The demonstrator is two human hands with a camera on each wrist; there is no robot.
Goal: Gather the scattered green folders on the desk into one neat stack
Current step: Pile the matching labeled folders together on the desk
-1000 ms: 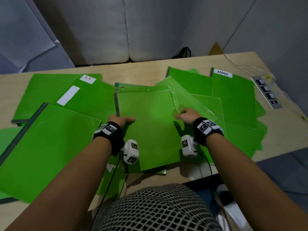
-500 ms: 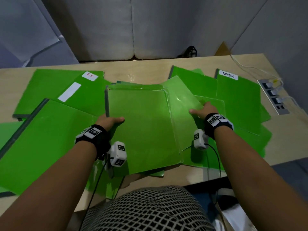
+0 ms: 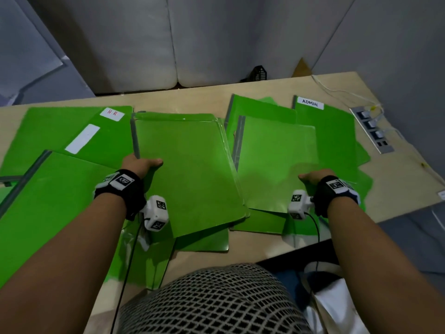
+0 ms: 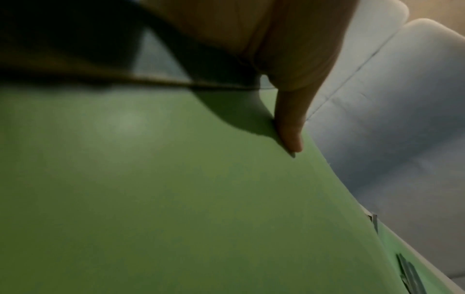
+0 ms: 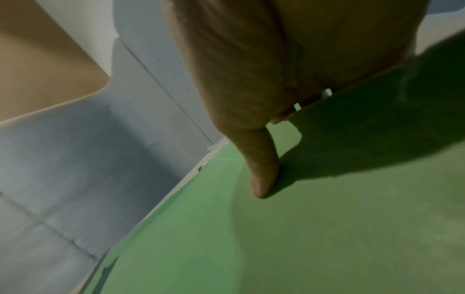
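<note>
Several green folders lie scattered and overlapping on the wooden desk (image 3: 183,102). My left hand (image 3: 140,165) pinches the left edge of the centre folder (image 3: 192,169), thumb on top. In the left wrist view the thumb (image 4: 289,129) presses on that folder's cover (image 4: 176,199), and the other fingers are hidden beneath. My right hand (image 3: 310,175) pinches the right edge of the neighbouring folder (image 3: 277,160). The right wrist view shows its thumb (image 5: 261,169) on the green cover (image 5: 327,228).
A folder labelled HR (image 3: 72,131) and a large folder (image 3: 48,201) lie at the left, and one labelled ADMIN (image 3: 332,141) at the right. More folders (image 3: 204,239) overhang the front edge. A power strip (image 3: 372,131) with white cables sits far right.
My right hand has left the centre folder's right edge and moved right onto the neighbouring folder. The raised clear cover now lies flat. My left hand keeps its hold.
</note>
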